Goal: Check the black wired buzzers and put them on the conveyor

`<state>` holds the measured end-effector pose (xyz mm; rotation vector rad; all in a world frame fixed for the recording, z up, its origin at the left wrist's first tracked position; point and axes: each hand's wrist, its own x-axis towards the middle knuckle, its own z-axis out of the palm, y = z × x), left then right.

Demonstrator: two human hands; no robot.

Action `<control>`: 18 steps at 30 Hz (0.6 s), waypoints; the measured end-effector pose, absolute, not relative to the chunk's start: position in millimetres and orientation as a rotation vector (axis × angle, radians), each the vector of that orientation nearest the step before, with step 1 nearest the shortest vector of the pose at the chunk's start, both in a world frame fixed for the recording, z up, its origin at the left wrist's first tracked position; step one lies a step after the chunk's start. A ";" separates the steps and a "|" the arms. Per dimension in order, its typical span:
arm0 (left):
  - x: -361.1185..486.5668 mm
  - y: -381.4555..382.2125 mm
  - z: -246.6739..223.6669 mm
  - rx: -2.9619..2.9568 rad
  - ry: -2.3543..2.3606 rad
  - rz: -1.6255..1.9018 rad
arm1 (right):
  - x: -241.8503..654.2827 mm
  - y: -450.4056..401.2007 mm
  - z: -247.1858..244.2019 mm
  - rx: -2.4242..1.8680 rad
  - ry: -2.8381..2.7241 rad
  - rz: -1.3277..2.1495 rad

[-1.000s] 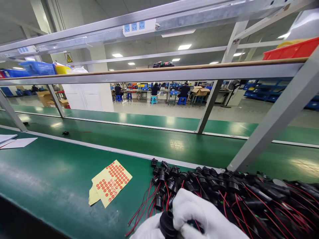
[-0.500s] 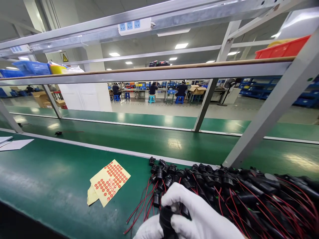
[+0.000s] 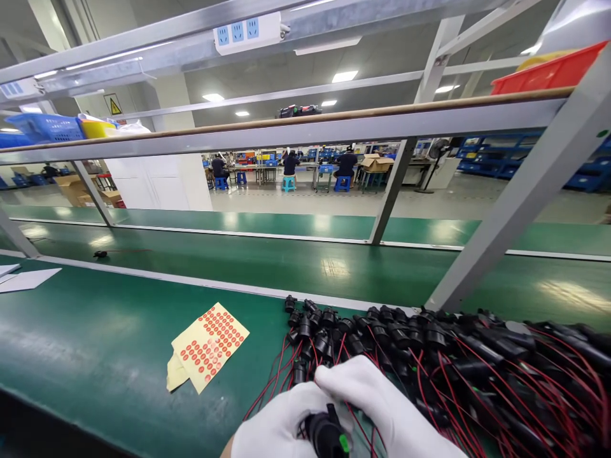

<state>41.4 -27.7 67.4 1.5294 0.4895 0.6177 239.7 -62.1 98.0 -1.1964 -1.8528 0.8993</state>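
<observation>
My left hand (image 3: 281,423), in a white glove, is wrapped round a black cylindrical part (image 3: 327,432) with a green mark, low in the view. My right hand (image 3: 382,404), also gloved in white, lies against the left one, its thumb and finger pressed together beside the part; what they pinch, if anything, is hidden. Many similar black parts (image 3: 434,335) with red and black wires are heaped beyond and to the right of my hands. On the green bench (image 3: 105,337), left of the heap, lies a pale yellow sheet of round red stickers (image 3: 212,346).
White papers (image 3: 31,280) lie at the far left. Grey frame posts (image 3: 515,191) stand behind the bench and carry a shelf (image 3: 334,122) with a blue basket (image 3: 52,128) and a red bin (image 3: 548,73). Several people sit at distant tables.
My left hand has come up further into view around the black part, and the part has turned, showing its green mark. The right hand has shifted slightly lower. The camera view has moved a little.
</observation>
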 end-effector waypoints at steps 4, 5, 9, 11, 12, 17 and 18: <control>48.1 -26.8 65.4 1.652 0.638 0.646 | 241.5 -68.9 94.0 -1.089 -1.999 0.641; 48.9 -26.5 62.1 1.676 0.682 0.660 | 241.7 -68.0 91.3 -1.014 -1.996 0.558; 45.3 -28.5 48.7 1.817 0.832 0.709 | 240.5 -57.0 75.4 -0.874 -1.742 0.524; 43.2 -31.1 44.9 1.803 0.893 0.740 | 241.5 -49.2 67.0 -0.908 -1.669 0.614; 43.7 -32.4 43.3 1.718 0.902 0.741 | 242.6 -44.9 63.2 -0.930 -1.652 0.674; 68.9 -32.8 25.9 0.845 0.578 0.730 | 240.2 -25.4 52.9 -0.997 -1.512 1.031; 76.4 -31.6 20.8 0.717 0.508 0.779 | 236.3 -24.2 53.7 -1.014 -1.510 1.136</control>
